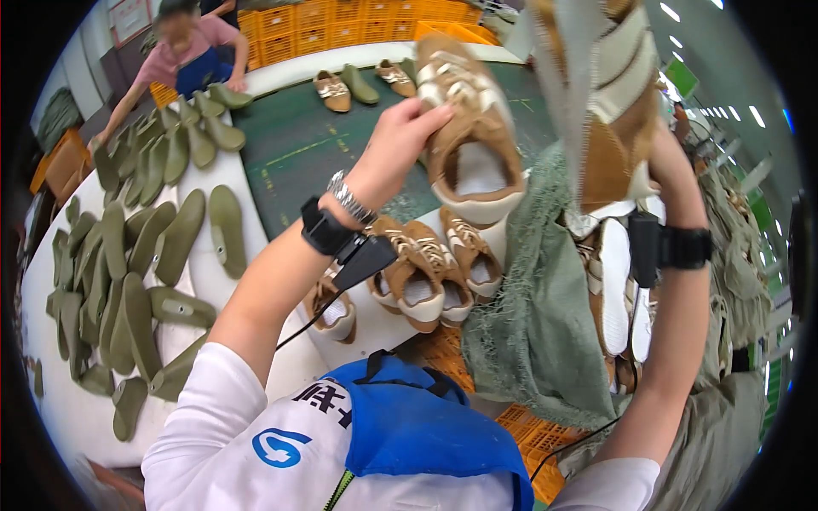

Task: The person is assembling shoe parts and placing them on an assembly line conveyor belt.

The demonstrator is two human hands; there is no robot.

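Inspection of a tan shoe is in hand, judging by the raised pose. It sits at 12 o'clock, above the table. Left hand grips its side, fingers curled closed. Right hand, at 2 o'clock, clasps a second tan shoe and green cloth. Next move likely calls for wiping.

Tan suede lace-up shoes with cream stripes and white soles — olive-green plastic shoe lasts on a white worktop, dark green conveyor belt, orange plastic crates — grey-green frayed cloth.
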